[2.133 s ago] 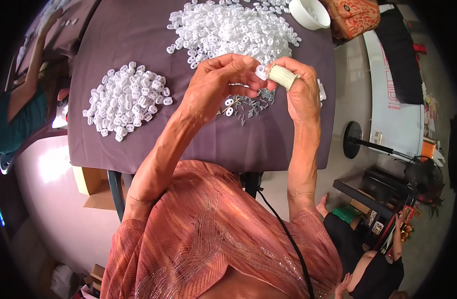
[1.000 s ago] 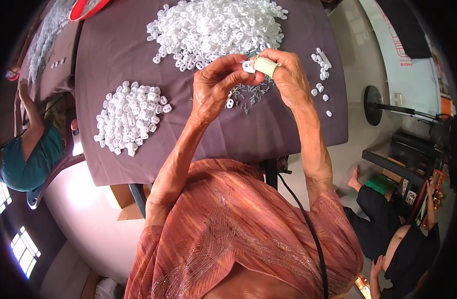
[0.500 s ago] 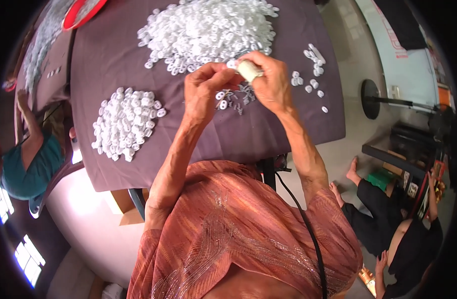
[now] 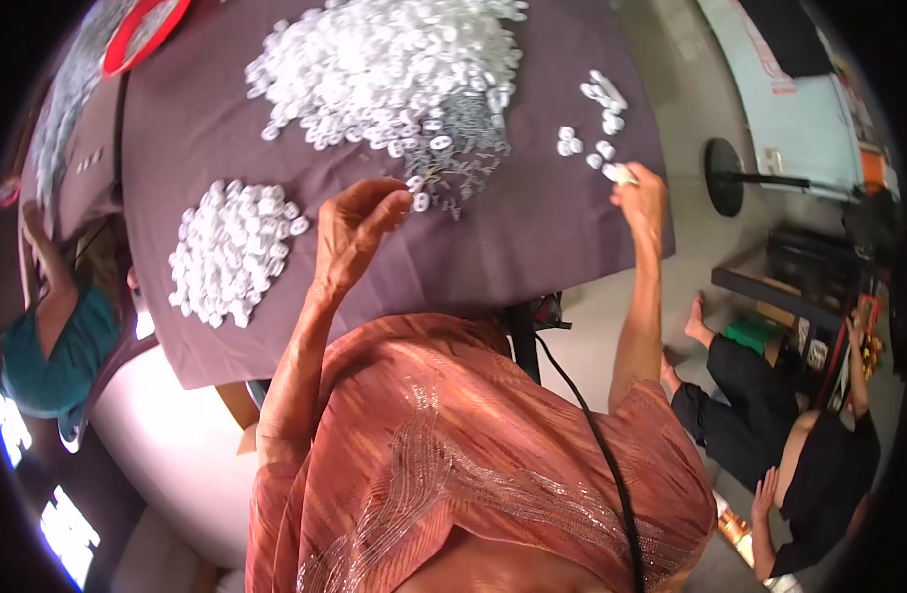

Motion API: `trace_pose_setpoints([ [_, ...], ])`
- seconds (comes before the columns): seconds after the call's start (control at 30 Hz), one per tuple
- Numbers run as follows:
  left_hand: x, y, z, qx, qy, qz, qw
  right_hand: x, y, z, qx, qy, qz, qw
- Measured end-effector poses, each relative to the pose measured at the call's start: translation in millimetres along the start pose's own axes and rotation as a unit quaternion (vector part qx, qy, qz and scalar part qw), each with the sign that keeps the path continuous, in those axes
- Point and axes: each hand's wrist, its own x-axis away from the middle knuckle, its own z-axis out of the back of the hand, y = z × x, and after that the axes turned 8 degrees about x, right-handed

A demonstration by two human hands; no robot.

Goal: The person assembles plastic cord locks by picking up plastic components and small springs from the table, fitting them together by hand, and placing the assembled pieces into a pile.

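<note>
With left hand (image 4: 357,229), just beside two white buttons (image 4: 420,201) left of the gray pins (image 4: 481,128); with right hand (image 4: 639,203), at loose white pieces (image 4: 595,160) right of the pins. Cannot tell either grip, open or closed.

Two-holed white pieces (image 4: 421,201) by left hand (image 4: 360,225), small white pieces (image 4: 606,149) near right hand (image 4: 643,201)
</note>
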Motion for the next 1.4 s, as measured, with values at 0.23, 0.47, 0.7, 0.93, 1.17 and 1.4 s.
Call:
trace_pose_setpoints([
  [0.23, 35, -24, 21, -0.242, 0.008, -0.066, 0.968, 0, -7, 13, 0.256, 0.112, 0.12, 0.953],
  [0.47, 16, -28, 23, -0.346, 0.11, -0.205, 0.909, 44, -117, -64, 0.013, -0.073, 0.412, 0.908],
  [0.7, -19, -32, 17, -0.396, 0.133, -0.312, 0.853, 53, -154, -111, 0.062, -0.115, 0.499, 0.857],
  [0.93, 6, -45, 22, -0.4, 0.127, -0.301, 0.856, 55, -159, -113, 0.097, -0.161, 0.509, 0.84],
  [1.17, -2, -38, 27, -0.395, 0.146, -0.294, 0.858, 51, -170, -131, 0.095, -0.149, 0.52, 0.836],
  [1.4, -48, -36, 33, -0.454, 0.163, -0.279, 0.83, 53, -164, -134, 0.112, -0.154, 0.552, 0.812],
])
